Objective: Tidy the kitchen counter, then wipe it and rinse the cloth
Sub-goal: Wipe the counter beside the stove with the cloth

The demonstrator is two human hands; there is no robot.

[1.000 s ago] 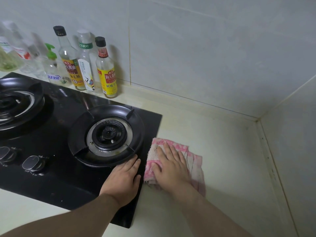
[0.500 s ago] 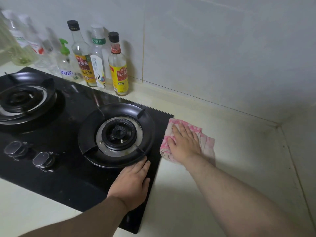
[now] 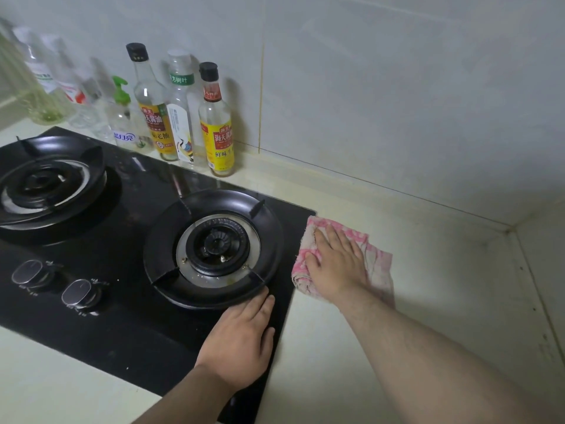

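A folded pink and white cloth [image 3: 377, 260] lies on the pale counter [image 3: 428, 286], just right of the black glass hob [image 3: 128, 325]. My right hand [image 3: 334, 264] lies flat on the cloth with fingers spread, pressing it down against the hob's right edge. My left hand [image 3: 241, 341] rests palm down on the hob's front right corner, fingertips touching the rim of the right burner [image 3: 214, 249], and holds nothing.
Several bottles stand along the wall behind the hob, among them a soy sauce bottle [image 3: 217, 127] and a green pump dispenser [image 3: 123, 117]. A second burner [image 3: 46, 182] sits at the left, two knobs [image 3: 55, 286] in front. Tiled walls meet at the right corner [image 3: 510, 229].
My right hand has slid the cloth away from me along the hob's right edge, toward the back wall. My left hand has stayed on the hob corner.
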